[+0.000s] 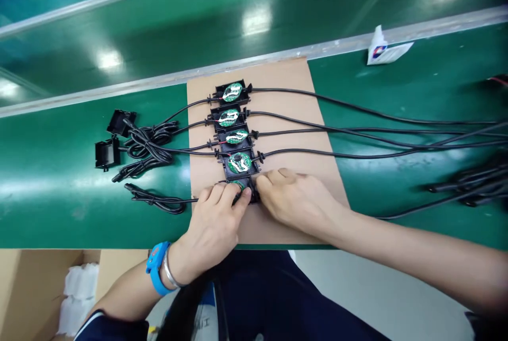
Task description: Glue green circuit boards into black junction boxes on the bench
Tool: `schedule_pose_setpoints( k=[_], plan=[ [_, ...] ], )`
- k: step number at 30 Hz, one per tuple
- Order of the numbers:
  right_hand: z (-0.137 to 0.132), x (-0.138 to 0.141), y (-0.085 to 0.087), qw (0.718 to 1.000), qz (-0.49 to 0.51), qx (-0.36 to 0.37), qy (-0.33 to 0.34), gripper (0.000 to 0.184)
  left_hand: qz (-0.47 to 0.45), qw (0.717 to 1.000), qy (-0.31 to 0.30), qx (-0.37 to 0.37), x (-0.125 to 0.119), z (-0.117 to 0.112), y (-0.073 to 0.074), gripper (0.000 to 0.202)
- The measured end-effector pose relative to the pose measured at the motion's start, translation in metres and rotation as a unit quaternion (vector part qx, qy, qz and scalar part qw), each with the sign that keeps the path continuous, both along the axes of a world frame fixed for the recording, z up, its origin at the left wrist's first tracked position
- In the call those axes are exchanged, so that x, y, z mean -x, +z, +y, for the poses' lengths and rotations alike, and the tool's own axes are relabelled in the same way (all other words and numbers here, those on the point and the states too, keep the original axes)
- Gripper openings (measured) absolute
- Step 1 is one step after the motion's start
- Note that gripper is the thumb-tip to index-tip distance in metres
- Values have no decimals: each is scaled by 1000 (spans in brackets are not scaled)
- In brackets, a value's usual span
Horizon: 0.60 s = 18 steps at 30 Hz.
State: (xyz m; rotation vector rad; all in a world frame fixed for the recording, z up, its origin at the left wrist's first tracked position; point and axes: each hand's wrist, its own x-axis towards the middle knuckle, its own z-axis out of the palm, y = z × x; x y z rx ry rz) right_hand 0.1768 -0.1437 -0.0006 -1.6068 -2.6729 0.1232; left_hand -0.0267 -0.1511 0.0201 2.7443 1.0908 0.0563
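Observation:
My left hand (218, 217) is closed on the nearest black plastic case (254, 196), its thumb and fingers over the top. A sliver of green circuit board (239, 184) shows in that case. My right hand (291, 195) is curled at the case's right end, fingers pressed together; what they pinch is hidden. A black cable (400, 215) comes out from beyond my right forearm. Above my hands, several open black cases lie in a column, each with a round green circuit board (239, 162) marked with white compound and a cable at each end.
A cardboard sheet (278, 73) lies under the cases on the green bench (51, 198). Coiled cables (153, 142) and two black cases (107, 154) sit at left. Cable bundles (476, 182) lie at right. A small white bottle (376, 47) stands by the rear ledge.

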Motion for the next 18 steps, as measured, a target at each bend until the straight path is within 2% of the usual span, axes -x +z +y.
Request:
schedule_pose_setpoints(
  k=[3, 5, 8, 10, 12, 16, 18],
  plan=[
    [16, -16, 3, 994, 86, -67, 22, 21, -71, 997, 1, 16, 9, 15, 9, 35],
    [31, -25, 0, 989, 119, -84, 35, 22, -99, 994, 43, -12, 16, 33, 12, 28],
    [47, -34, -14, 986, 147, -64, 47, 23, -46, 990, 111, -80, 27, 62, 5, 21],
    [50, -37, -22, 984, 165, -58, 44, 22, -15, 988, 111, -105, 31, 76, -3, 12],
    [46, -40, -24, 978, 197, -64, 39, 19, -41, 988, 94, -113, 35, 81, -6, 6],
    [31, -43, -5, 960, 270, -73, 5, 10, -132, 984, 69, -93, 40, 73, 5, 7],
    [25, -43, 9, 960, 274, -65, -5, 15, -139, 983, 68, -94, 42, 67, 14, 8]
  ],
)
